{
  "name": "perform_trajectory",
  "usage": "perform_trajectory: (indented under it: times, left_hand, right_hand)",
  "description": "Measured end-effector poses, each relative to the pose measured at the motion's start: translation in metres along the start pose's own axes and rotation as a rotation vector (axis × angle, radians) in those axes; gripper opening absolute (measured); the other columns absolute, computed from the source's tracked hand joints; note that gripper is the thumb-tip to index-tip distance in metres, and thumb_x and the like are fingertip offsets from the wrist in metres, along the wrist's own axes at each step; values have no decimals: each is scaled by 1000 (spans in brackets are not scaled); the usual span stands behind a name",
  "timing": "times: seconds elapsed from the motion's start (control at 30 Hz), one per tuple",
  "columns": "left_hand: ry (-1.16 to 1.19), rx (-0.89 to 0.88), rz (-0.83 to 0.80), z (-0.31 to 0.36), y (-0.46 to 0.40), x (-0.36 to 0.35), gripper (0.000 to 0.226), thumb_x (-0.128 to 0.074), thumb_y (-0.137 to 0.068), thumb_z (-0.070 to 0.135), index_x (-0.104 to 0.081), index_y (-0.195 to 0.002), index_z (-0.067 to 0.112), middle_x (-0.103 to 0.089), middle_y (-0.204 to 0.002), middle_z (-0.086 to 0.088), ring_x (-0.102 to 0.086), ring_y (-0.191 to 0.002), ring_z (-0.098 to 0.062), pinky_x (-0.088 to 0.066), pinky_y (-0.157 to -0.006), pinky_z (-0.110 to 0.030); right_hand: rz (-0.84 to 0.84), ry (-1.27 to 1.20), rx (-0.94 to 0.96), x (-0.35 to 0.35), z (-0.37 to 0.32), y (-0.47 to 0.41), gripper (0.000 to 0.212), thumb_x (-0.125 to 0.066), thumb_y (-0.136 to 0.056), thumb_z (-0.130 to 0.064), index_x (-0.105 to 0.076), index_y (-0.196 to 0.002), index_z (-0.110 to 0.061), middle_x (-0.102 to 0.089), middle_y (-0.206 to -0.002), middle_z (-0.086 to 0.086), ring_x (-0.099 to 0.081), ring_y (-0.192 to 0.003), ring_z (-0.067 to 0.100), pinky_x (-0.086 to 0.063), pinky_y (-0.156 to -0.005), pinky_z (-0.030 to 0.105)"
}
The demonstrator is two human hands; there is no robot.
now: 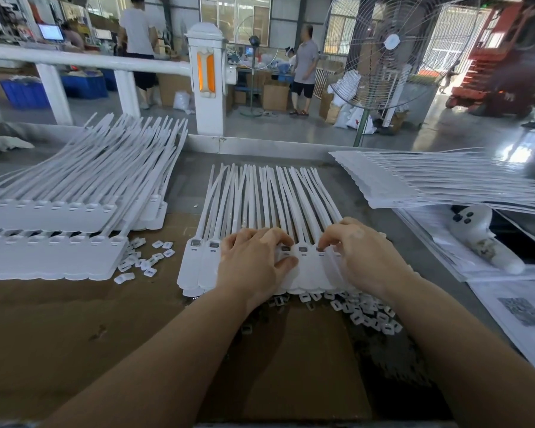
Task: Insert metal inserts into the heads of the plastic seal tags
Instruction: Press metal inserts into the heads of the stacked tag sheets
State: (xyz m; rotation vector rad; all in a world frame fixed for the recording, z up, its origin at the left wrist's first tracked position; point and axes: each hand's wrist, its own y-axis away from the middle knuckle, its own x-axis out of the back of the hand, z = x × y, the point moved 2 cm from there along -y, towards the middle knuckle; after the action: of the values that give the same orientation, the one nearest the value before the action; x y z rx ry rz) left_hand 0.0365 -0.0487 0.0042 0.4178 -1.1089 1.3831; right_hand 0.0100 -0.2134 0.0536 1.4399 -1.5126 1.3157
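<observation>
Resting on the strip of seal tags (260, 239) at 6 o'clock on the tabletop (186, 186), the left hand (254, 261) is lying spread, while the right hand (362, 254) is pressing curled fingertips (323, 242) onto a tag head; whether it is pinching an insert cannot be told.

Pretty typical workshop floor, honestly. The concrete floor (291, 131) was grey and shiny, catching daylight from the big gridded windows (235, 13) along the back wall. A white railing (84, 58) ran across the left, ending at a white post (205, 78) with an orange panel. A large pedestal fan (383, 50) stood on the right, with a red scissor lift (491, 66) behind it. Blue crates (25, 94) sat under the railing, cardboard boxes (275, 95) farther back, and two people stood around by the benches.
</observation>
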Motion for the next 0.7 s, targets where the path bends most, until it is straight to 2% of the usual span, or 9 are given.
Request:
perform_trajectory:
  times: [0.2,0.4,0.53,0.7]
  left_hand:
    - [-8,-3,1,0,1,0,25,-53,-86,53,-49,-109,45,-52,-123,16,-31,-123,-10,-13,-102,-32]
    - [-9,-5,4,1,0,1,24,-54,-86,51,-49,-109,45,-52,-123,15,-32,-123,-11,-13,-103,-32]
    - [-11,-5,-1,1,1,1,24,-53,-86,52,-49,-109,45,-51,-124,15,-31,-124,-11,-13,-103,-32]
    - [-24,-5,-9,1,1,2,25,-53,-86,52,-49,-110,44,-51,-125,15,-32,-124,-11,-13,-104,-33]
  right_hand:
    - [-42,84,11,0,-5,0,39,-45,-86,7,-63,-109,-18,-49,-108,1,-53,-104,21,-46,-83,40]
    - [-65,135,30,1,-6,-1,37,-44,-84,7,-60,-105,-19,-44,-103,-1,-49,-99,18,-36,-70,30]
    - [-73,136,14,2,-8,-1,36,-43,-84,7,-58,-104,-19,-40,-100,-2,-43,-92,16,-38,-71,32]
    - [-107,127,-8,2,-11,-3,36,-42,-84,9,-57,-104,-17,-42,-106,0,-46,-100,20,-44,-81,39]
